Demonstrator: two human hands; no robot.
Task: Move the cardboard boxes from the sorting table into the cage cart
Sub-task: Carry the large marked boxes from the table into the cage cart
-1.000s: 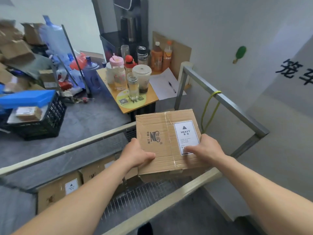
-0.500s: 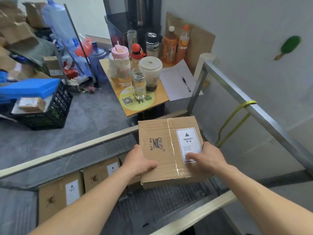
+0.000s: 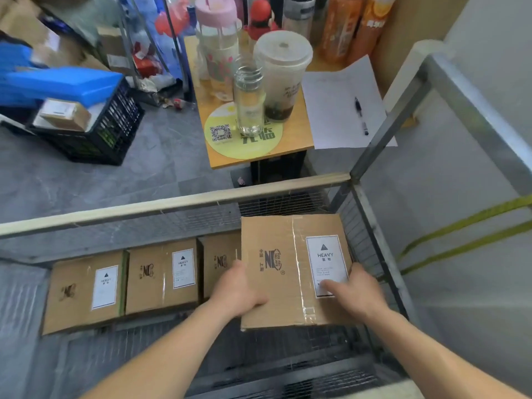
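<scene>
Cage cart (image 3: pixel 172 204) holds three labelled boxes (image 3: pixel 161 277) in a row along its far mesh wall. At the row's right end, in the corner, a fourth cardboard box (image 3: pixel 270 240) is gripped at its near edge by the left hand (image 3: pixel 236 289) and right hand (image 3: pixel 354 292), thumbs on top.

Light: soft, even indoor brightness; source unseen.
Shadows: faint and diffuse beneath the cardboard box (image 3: pixel 276 283) and inside the cage cart (image 3: pixel 172 207).
Glare: pale sheen on the box's tape (image 3: pixel 298 269).
Blur: motion smear on the blue lid (image 3: pixel 63 83) and the clutter, upper left.
Distortion: straight lines bow toward the edges.
</scene>
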